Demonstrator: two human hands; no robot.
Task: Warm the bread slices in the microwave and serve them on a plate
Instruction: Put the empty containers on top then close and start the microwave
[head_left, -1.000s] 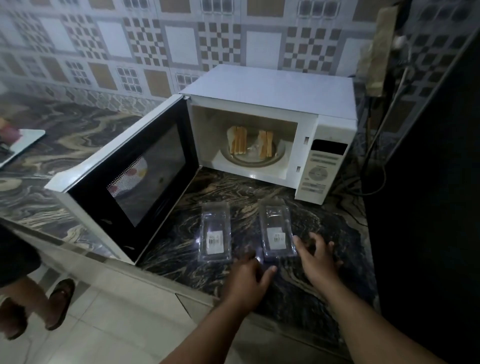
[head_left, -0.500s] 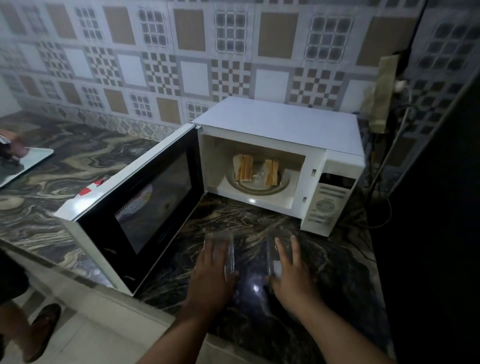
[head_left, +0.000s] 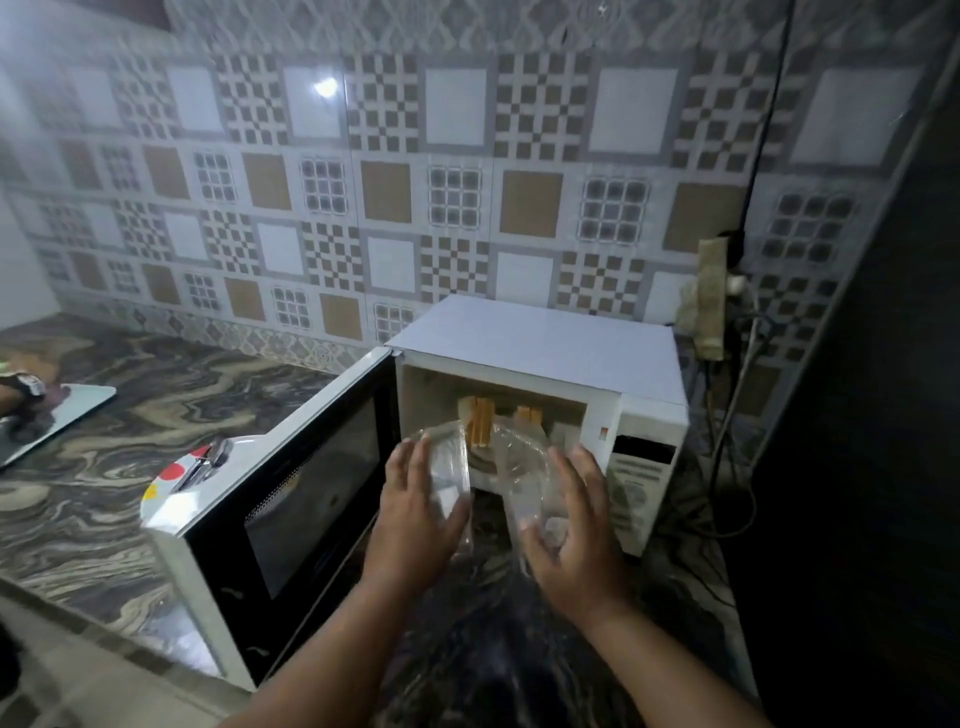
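Both your hands are raised side by side, each holding a clear wrapper.

Your left hand (head_left: 418, 512), back up, fingers pointing to 12 o'clock, grips one wrapper (head_left: 453, 470); your right hand (head_left: 569, 527), at its 3 o'clock, curls its thumb and fingers round the other wrapper (head_left: 524, 475).

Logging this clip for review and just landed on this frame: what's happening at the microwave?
A person stands at the open microwave, its door swung wide. The left hand holds one clear plastic container, and the right hand holds another, both raised in front of the opening. Bread slices stand inside. A plate sits on the counter behind the door.
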